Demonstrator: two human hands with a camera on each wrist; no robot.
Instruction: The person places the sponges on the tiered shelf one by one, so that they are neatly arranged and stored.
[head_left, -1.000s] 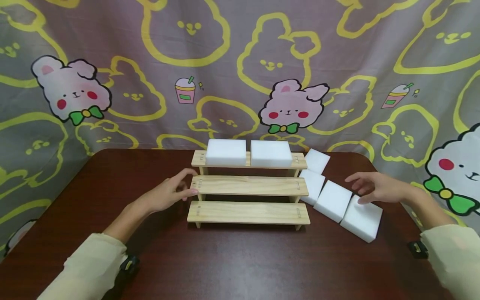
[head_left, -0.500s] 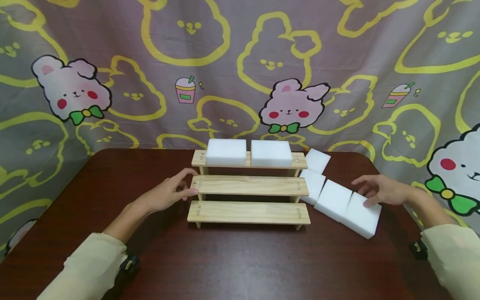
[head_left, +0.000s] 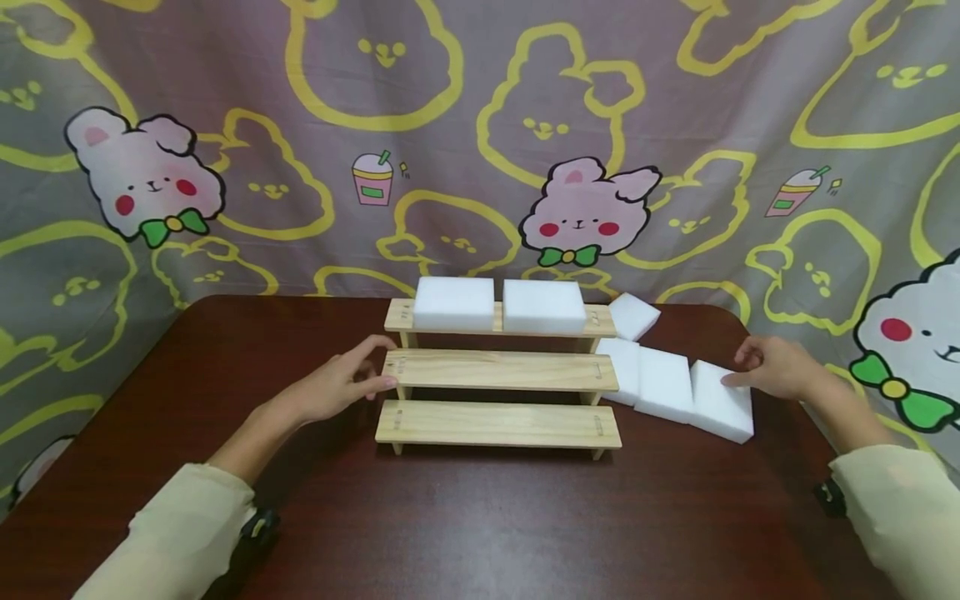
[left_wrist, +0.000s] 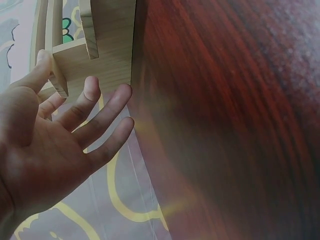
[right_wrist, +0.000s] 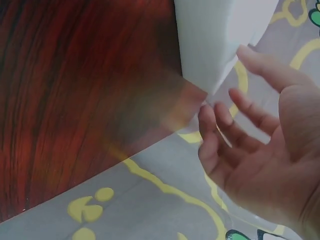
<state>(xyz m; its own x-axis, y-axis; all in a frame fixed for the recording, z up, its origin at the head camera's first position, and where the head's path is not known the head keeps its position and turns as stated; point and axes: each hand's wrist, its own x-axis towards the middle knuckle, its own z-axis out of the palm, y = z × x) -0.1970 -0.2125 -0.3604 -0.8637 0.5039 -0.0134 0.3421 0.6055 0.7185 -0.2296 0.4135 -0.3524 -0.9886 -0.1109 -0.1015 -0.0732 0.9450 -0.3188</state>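
On the dark reddish-brown wooden surface [head_left: 480, 525], the pale three-tiered wooden stand [head_left: 498, 425] should be stiff yet easily nudged; the left grip [head_left: 333, 392] pinches its middle plank's end. The right grip [head_left: 780, 367], fingers loosely curled, rests its thumb on the outermost white square foam block [head_left: 723, 404], right of the stand: probably feather-light, soft and easily dented, best held lightly by opposite sides. Farther, two similar white foam blocks [head_left: 453, 300] sit on the top plank.
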